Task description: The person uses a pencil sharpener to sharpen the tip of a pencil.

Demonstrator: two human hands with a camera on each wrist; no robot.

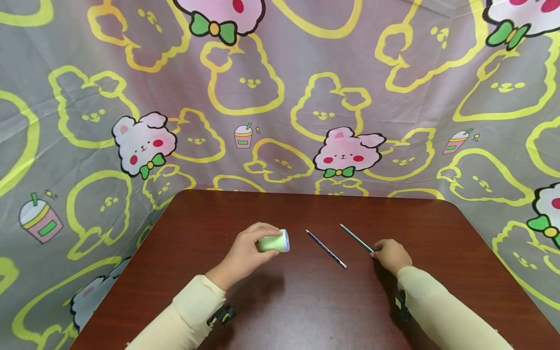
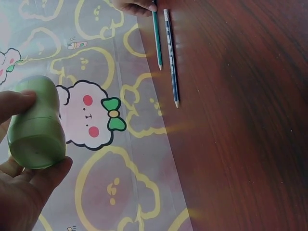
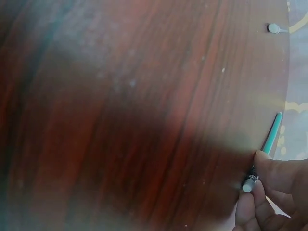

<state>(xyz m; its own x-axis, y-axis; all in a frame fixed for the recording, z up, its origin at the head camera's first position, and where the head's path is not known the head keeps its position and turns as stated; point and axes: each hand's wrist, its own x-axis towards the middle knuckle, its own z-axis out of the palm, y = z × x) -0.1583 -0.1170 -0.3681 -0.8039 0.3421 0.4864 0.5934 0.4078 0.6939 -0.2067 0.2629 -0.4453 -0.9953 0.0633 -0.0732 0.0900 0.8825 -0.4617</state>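
My left hand (image 1: 246,250) grips a small light-green cylinder (image 1: 272,242) with a narrowed waist and a whitish-blue end, held sideways above the table. In the left wrist view, the thumb and fingers wrap the green cylinder (image 2: 38,130), whose smooth rounded end faces the camera. My right hand (image 1: 392,254) pinches a teal pencil (image 1: 356,237) near its eraser end, low at the tabletop. Its tip points away and to the left. Thumb and fingertips show around the teal pencil (image 3: 273,134) in the right wrist view. Between the hands lies a dark blue patterned pencil (image 1: 325,249).
The dark red-brown wooden table (image 1: 245,209) has rounded far corners. Behind and beside it hangs a grey cloth (image 1: 280,126) printed with yellow outlines and pink-cheeked animals. A small round whitish end (image 3: 273,28) shows at the right wrist view's upper right.
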